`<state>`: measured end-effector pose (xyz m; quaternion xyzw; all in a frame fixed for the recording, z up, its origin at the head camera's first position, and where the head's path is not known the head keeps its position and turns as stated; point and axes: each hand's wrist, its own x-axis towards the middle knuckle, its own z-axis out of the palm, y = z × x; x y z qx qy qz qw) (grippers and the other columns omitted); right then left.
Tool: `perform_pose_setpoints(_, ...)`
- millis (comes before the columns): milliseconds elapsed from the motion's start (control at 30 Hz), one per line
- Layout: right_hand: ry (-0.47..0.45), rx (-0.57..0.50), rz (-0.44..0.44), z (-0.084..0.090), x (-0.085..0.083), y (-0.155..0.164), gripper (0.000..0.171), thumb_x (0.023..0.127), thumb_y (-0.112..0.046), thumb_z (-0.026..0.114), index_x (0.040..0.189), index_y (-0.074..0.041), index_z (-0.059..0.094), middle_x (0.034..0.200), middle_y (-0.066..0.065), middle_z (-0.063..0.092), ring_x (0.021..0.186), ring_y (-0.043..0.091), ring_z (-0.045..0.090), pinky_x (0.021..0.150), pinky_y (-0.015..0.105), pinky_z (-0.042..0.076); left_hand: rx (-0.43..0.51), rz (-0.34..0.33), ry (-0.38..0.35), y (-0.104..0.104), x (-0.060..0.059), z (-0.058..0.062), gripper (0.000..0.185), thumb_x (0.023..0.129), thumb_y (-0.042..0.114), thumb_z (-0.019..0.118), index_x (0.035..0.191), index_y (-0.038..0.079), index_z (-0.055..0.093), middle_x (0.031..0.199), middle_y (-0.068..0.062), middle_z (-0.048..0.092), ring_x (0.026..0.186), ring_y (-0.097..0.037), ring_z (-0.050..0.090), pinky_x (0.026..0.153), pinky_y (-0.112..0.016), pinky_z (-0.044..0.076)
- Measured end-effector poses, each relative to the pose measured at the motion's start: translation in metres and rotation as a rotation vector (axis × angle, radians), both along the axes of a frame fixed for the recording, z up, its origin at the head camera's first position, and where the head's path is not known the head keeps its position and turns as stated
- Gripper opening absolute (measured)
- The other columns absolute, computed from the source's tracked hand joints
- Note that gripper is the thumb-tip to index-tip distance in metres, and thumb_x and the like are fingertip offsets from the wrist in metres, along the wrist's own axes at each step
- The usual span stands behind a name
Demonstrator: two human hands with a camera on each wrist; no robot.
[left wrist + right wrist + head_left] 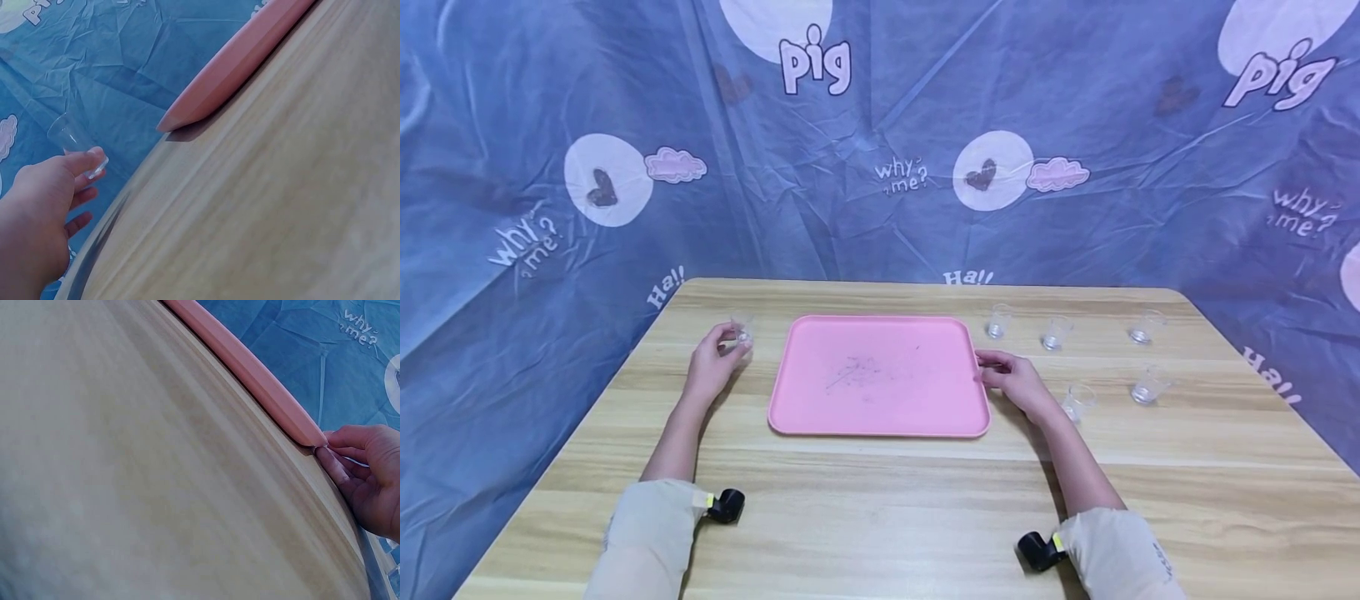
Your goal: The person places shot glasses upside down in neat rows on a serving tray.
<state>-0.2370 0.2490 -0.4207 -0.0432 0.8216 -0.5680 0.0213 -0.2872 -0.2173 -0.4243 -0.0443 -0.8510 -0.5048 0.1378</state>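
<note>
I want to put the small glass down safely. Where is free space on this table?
The pink tray is bare. The table's near strip before the tray is bare too, and the left side around the left hand holding a glass. Right of the tray, five glasses crowd near the right hand.

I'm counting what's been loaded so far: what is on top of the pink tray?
Nothing stands on the pink tray; only faint grey scuff marks show. The small clear glass in the left hand is beside it. Under the tray is hidden.
</note>
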Motion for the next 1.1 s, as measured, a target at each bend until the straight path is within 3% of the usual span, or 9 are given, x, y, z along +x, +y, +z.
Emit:
perform_pose_setpoints(333,0.006,0.019,-0.005,-0.003,0.001,0.002,0.043,0.086,0.000,0.054,0.128,0.010,0.046,0.116,0.027,0.053,0.096,0.023,0.055,0.075,0.020,0.048,0.017,-0.035,0.083,0.013,0.001,0.013,0.040,0.086,0.010,0.064,0.122,-0.003,0.052,0.117,-0.021,0.054,0.109,-0.033,0.047,0.097,-0.044,0.035)
perform_pose_setpoints(767,0.003,0.003,-0.003,-0.003,0.002,0.001,0.043,0.087,0.001,0.053,0.128,0.011,0.045,0.116,0.027,0.053,0.097,0.026,0.056,0.077,0.022,0.048,-0.074,-0.063,0.119,0.029,0.006,0.030,0.039,0.086,0.013,0.065,0.121,-0.001,0.056,0.113,-0.022,0.056,0.104,-0.032,0.045,0.093,-0.045,0.037)
perform_pose_setpoints(1100,0.010,0.012,-0.009,-0.002,0.000,-0.001,0.044,0.086,0.000,0.053,0.128,0.011,0.046,0.116,0.027,0.053,0.091,0.017,0.058,0.075,0.020,0.048,-0.077,-0.081,0.155,0.042,0.008,0.045,0.038,0.084,0.010,0.066,0.118,-0.005,0.057,0.107,-0.023,0.055,0.101,-0.033,0.045,0.091,-0.045,0.035)
